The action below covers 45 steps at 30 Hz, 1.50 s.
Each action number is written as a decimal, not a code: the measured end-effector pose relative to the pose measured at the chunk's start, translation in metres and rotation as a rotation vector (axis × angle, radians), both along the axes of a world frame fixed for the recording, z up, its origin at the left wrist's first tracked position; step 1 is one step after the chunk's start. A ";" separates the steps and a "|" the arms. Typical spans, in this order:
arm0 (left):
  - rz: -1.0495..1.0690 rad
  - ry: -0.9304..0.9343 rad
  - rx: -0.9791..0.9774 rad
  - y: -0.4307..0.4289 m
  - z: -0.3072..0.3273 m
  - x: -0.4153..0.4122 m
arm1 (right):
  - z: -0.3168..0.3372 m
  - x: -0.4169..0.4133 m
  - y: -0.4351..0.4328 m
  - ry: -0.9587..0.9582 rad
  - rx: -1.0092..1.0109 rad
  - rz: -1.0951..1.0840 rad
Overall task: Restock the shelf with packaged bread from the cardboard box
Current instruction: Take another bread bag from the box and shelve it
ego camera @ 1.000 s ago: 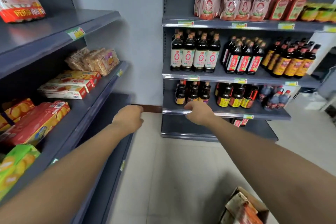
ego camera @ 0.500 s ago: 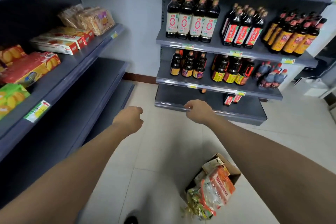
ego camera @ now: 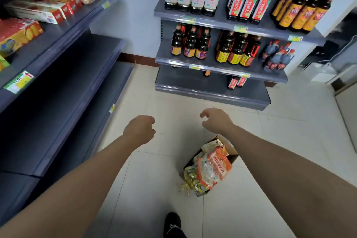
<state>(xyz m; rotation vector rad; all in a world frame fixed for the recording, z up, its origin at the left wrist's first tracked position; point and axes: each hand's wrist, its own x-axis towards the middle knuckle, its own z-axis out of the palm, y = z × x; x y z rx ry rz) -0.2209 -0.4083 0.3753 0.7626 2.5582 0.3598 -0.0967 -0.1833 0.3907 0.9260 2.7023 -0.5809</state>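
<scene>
Along the left edge of the floor [ego camera: 158, 189] runs the grey shelf [ego camera: 63, 87], snack packs [ego camera: 38, 8] on its upper board. A rack of sauce bottles [ego camera: 212, 88] stands at the far edge. Mid-floor sits the cardboard box [ego camera: 231, 149], packaged bread [ego camera: 216, 164] heaped inside. Clear of it hover the left hand [ego camera: 140, 129] and right hand [ego camera: 217, 121], fingers loosely curled, holding nothing.
</scene>
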 end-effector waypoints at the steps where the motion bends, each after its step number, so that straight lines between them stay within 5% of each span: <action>1: -0.001 -0.011 0.003 0.001 -0.005 0.008 | -0.004 0.007 0.001 -0.007 -0.004 -0.004; 24: 0.178 -0.307 -0.160 0.142 -0.167 0.139 | -0.140 0.077 0.154 -0.354 -0.024 0.315; 34: 0.169 -0.459 -0.241 0.186 -0.247 0.176 | -0.247 0.085 0.175 -0.478 -0.097 0.374; 45: 0.396 -0.608 -0.219 0.243 -0.351 0.219 | -0.353 0.072 0.214 -0.551 -0.153 0.456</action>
